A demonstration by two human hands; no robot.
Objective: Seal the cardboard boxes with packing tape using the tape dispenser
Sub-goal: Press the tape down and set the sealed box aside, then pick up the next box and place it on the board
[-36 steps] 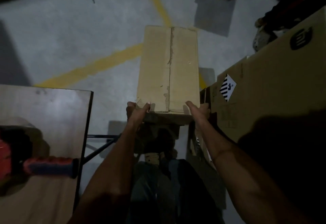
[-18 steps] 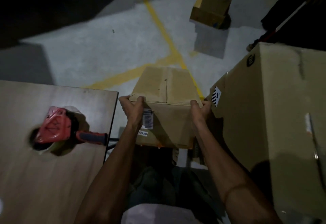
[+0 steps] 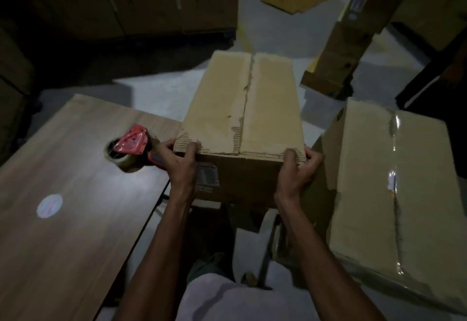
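Cardboard box, flaps closed along an untaped centre seam, is held between a wooden table and a larger taped box. Left hand and right hand grip its near top corners. Red tape dispenser lies on the table.

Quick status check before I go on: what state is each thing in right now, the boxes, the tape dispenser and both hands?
small cardboard box: flaps closed, centre seam untaped, held up by both hands.
left hand: grips the box's near left corner.
right hand: grips the near right corner.
tape dispenser: lying on the table, untouched.
large box: closed, seam taped.
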